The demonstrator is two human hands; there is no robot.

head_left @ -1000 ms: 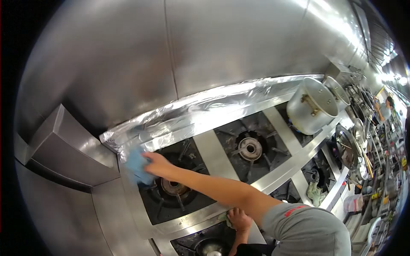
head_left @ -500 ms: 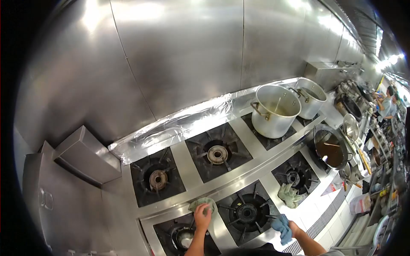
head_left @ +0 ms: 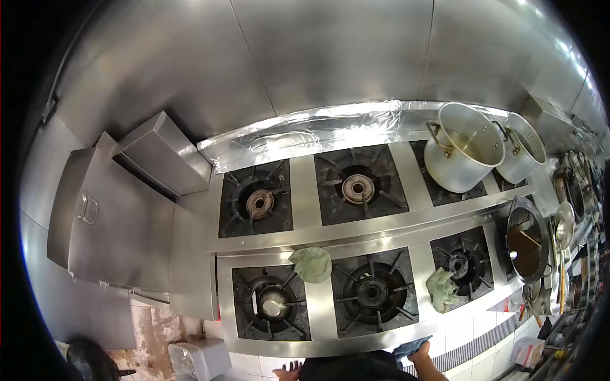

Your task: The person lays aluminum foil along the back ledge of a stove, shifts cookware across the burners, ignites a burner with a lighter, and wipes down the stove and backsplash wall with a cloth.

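Note:
At the bottom edge, beyond the stove's front rim (head_left: 286,349), my left hand (head_left: 290,370) hangs with its fingers apart and nothing in it. My right hand (head_left: 420,355) is closed on a blue cloth (head_left: 410,347), low in front of the stove and partly cut off by my dark clothing. A folded green cloth (head_left: 311,265) lies on the steel strip between two front burners. Another green cloth (head_left: 441,290), crumpled, rests at the edge of the right front burner (head_left: 458,264).
Two large metal pots (head_left: 467,149) (head_left: 522,147) stand on the back right burners. A wok of dark liquid (head_left: 526,244) and ladles (head_left: 564,225) are at the right. Foil (head_left: 305,136) lines the back. A white bin (head_left: 202,360) stands at the lower left.
My right hand has carried the blue cloth from the back left corner to the stove's front. My left hand has let go of the green cloth and dropped below the front edge. The view has shifted.

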